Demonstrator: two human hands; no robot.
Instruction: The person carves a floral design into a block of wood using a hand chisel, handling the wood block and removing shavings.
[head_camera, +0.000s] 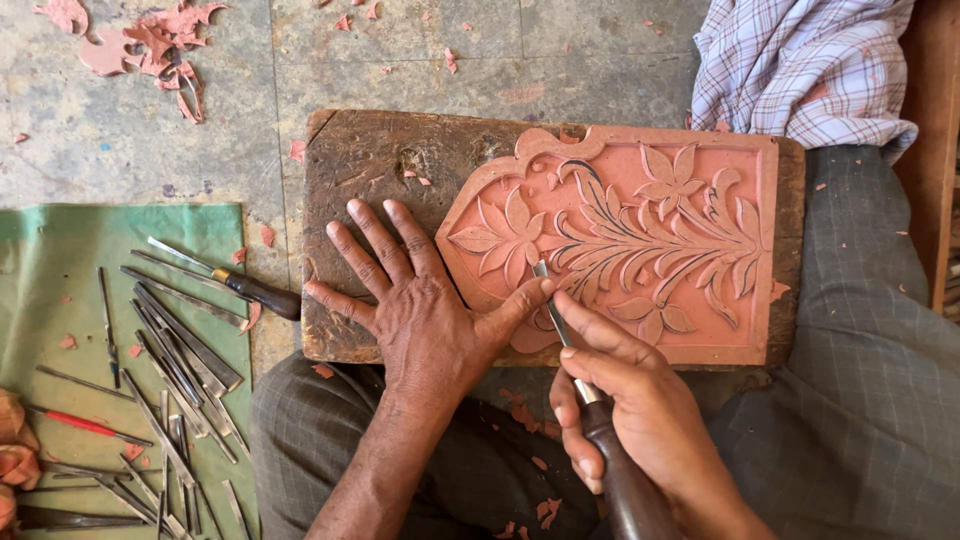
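A terracotta clay panel (700, 320) carved with leaves and flowers lies on a dark wooden board (380, 170) across my lap. My left hand (410, 300) rests flat on the board with fingers spread, its thumb pressed against the panel's left edge beside the blade. My right hand (630, 410) grips a carving tool (600, 420) with a dark wooden handle; its thin metal blade touches the clay near the panel's lower left leaves.
A green cloth (60, 260) at the left holds several metal carving tools (180, 350) and a dark-handled knife (255, 292). Clay scraps (150, 45) litter the grey floor. A checked shirt (800, 60) lies at top right. Clay lumps (12, 450) sit at the left edge.
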